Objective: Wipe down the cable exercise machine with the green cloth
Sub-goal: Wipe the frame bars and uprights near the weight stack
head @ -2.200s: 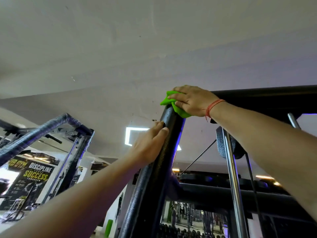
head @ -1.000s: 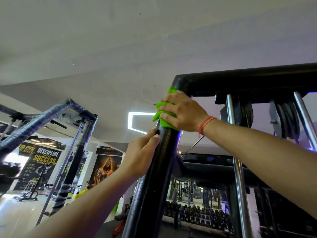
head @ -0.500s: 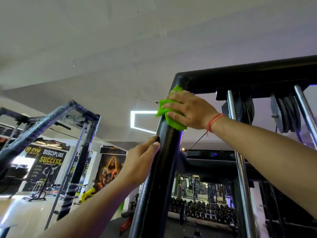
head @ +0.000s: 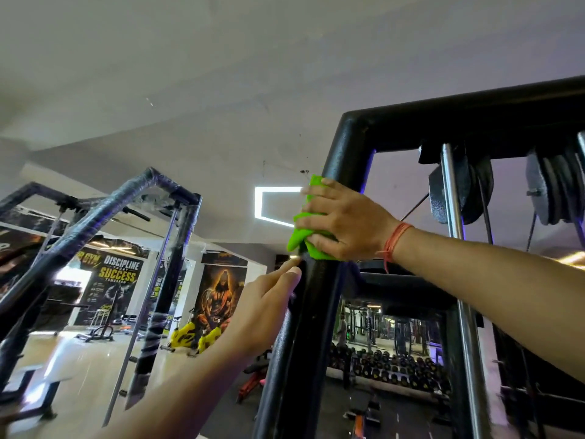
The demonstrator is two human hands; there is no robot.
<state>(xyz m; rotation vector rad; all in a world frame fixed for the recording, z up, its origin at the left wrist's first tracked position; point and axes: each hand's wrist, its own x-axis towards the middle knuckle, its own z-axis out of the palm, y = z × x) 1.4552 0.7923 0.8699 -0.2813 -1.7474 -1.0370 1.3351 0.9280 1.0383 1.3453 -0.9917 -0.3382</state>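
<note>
Head view is showing the cable exercise machine (head: 316,312), its black upright post and top bar running out of frame at the right and bottom. Compared with half a second ago, the green cloth (head: 304,240) is sitting lower on the post. Right hand (head: 343,224) is gripping the cloth against the post, fingers curled round it. Left hand (head: 266,307) is resting on the post just below, fingers relaxed, fingertips partly hidden behind it.

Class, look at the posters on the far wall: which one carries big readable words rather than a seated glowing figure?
The left poster, reading DISCIPLINE and SUCCESS; the other poster shows the orange-lit figure.
</note>
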